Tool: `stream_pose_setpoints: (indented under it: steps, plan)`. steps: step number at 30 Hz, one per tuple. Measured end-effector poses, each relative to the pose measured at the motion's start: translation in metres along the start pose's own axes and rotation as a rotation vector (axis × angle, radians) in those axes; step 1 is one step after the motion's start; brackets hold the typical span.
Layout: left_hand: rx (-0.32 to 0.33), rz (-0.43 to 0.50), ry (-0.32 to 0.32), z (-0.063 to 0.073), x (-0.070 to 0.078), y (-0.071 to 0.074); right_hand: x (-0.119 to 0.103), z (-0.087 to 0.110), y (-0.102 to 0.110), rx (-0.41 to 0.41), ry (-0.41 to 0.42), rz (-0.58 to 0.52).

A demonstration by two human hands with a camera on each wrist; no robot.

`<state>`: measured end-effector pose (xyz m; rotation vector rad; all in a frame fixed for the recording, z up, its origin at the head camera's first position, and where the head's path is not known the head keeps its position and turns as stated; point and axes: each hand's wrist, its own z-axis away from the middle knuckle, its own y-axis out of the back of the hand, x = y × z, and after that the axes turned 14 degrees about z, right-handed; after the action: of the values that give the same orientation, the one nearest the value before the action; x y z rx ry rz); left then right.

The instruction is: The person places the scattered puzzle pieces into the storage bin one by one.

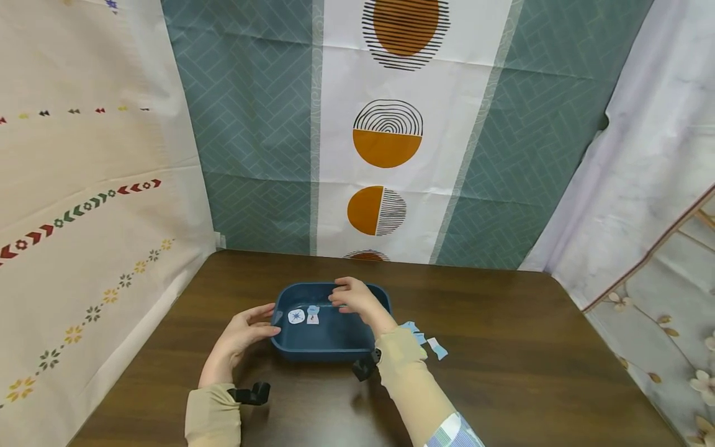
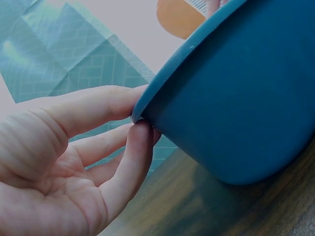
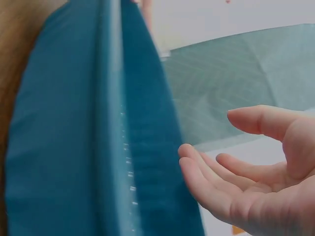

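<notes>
A dark blue rectangular plastic tub (image 1: 329,340) stands on the wooden table. Inside, toward its left end, lie a white paper cutout with a blue star shape (image 1: 296,316) and a small blue-and-white cutout (image 1: 313,315). My left hand (image 1: 243,335) holds the tub's left rim; the left wrist view has thumb and fingers (image 2: 109,109) pinching its edge. Over the tub's right part hovers my right hand (image 1: 357,298), fingers loosely bent. Nothing shows between those fingers in the right wrist view, where the hand (image 3: 246,182) is apart from the tub wall (image 3: 54,128).
Several light blue paper pieces (image 1: 438,349) lie on the table right of the tub, partly behind my right forearm. The brown table (image 1: 503,347) meets a patterned curtain (image 1: 262,124) at the back. More cloth hangs on both sides.
</notes>
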<state>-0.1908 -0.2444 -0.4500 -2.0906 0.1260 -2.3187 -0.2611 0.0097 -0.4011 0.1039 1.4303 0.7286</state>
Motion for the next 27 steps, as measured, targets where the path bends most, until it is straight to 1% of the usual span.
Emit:
stream_pose_setpoints:
  steps: [5, 9, 16, 18, 22, 27]
  plan:
    - [-0.003, -0.005, 0.002, 0.001, 0.000, 0.000, -0.003, 0.013, 0.019, 0.026, 0.058, -0.005]
    - [0.009, 0.003, 0.014, 0.000, 0.000, 0.000, 0.000, 0.022, 0.036, 0.067, 0.076, -0.022]
    - [-0.014, 0.007, 0.006, -0.001, 0.002, 0.001, 0.015, 0.035, 0.064, 0.124, 0.056, -0.066]
    - [-0.005, 0.007, 0.011, 0.000, 0.003, 0.001, 0.020, 0.039, 0.070, 0.133, 0.049, -0.072]
    - [-0.005, -0.008, 0.012, 0.000, 0.002, 0.001, 0.030, 0.044, 0.081, 0.155, 0.040, -0.078]
    - [-0.007, -0.005, 0.013, -0.001, 0.001, 0.000, 0.046, 0.051, 0.094, 0.175, 0.025, -0.070]
